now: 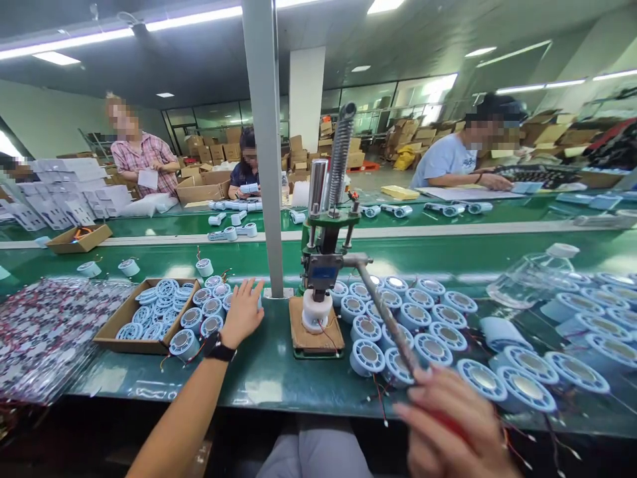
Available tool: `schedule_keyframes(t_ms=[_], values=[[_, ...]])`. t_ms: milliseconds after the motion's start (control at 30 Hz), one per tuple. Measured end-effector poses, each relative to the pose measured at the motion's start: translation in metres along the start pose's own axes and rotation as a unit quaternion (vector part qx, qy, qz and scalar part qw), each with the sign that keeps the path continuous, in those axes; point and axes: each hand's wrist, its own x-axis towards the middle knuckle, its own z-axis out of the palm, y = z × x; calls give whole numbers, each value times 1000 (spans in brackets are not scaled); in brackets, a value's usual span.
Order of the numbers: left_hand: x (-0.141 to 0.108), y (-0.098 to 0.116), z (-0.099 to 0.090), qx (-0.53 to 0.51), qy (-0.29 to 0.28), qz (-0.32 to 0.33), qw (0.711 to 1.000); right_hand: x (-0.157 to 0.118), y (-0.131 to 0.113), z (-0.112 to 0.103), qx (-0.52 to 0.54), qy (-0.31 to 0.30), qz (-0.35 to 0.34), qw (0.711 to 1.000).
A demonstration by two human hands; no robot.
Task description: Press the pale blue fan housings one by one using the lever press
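Observation:
My right hand (450, 421), somewhat blurred, is wrapped around the red grip end of the press lever (385, 312). The lever angles down toward me from a hand press (326, 259) with a tall spring on top. Under its ram sits a white round fixture (317, 311) on a brown wooden block (316, 338); a thin red wire hangs at its front. My left hand (243, 312), wearing a black wristband, reaches over a group of light-blue round parts with wires (212, 307). Its fingers are stretched out, and parts lie right beside and partly behind them.
A cardboard box (134, 345) of blue rings stands left, beside bagged parts (44, 332). Many blue round parts (415, 315) crowd the right side, near a clear plastic bottle (535, 275). A grey post (266, 146) rises behind the press. Several people work across the green conveyor (164, 255).

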Motion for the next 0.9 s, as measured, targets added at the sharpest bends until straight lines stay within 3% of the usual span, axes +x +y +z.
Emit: schedule_keyframes(t_ms=[100, 200, 267, 300, 333, 400, 500, 533, 633, 700, 800, 900], values=[[9, 1, -10, 109, -106, 27, 988, 94, 33, 9, 13, 4, -72, 997], [1, 16, -15, 127, -123, 37, 984, 200, 78, 39, 11, -12, -47, 999], [-11, 27, -12, 139, -115, 27, 983, 237, 100, 63, 13, -69, 8, 997], [-18, 31, -9, 146, -106, 15, 984, 241, 105, 72, 20, -87, 29, 996], [-25, 33, -5, 153, -95, 0, 984, 234, 107, 80, 31, -87, 44, 995], [-38, 35, 3, 170, -63, -37, 983, 191, 99, 88, 58, -26, 71, 995], [-51, 30, 10, 185, -17, -76, 980, 84, 69, 99, 101, 82, 156, 979], [-51, 26, 8, 182, -4, -78, 980, 47, 59, 105, 104, 72, 203, 971], [-28, 4, -17, 137, 15, -75, 988, -37, 42, 137, 94, -52, 322, 941], [7, -20, -47, 101, 17, -110, 989, -66, 42, 158, 94, -93, 380, 916], [65, -64, -86, 90, 27, -169, 981, -79, 49, 172, 107, -81, 428, 894], [105, -96, -97, 57, -3, -183, 982, -82, 55, 173, 101, -77, 426, 896]])
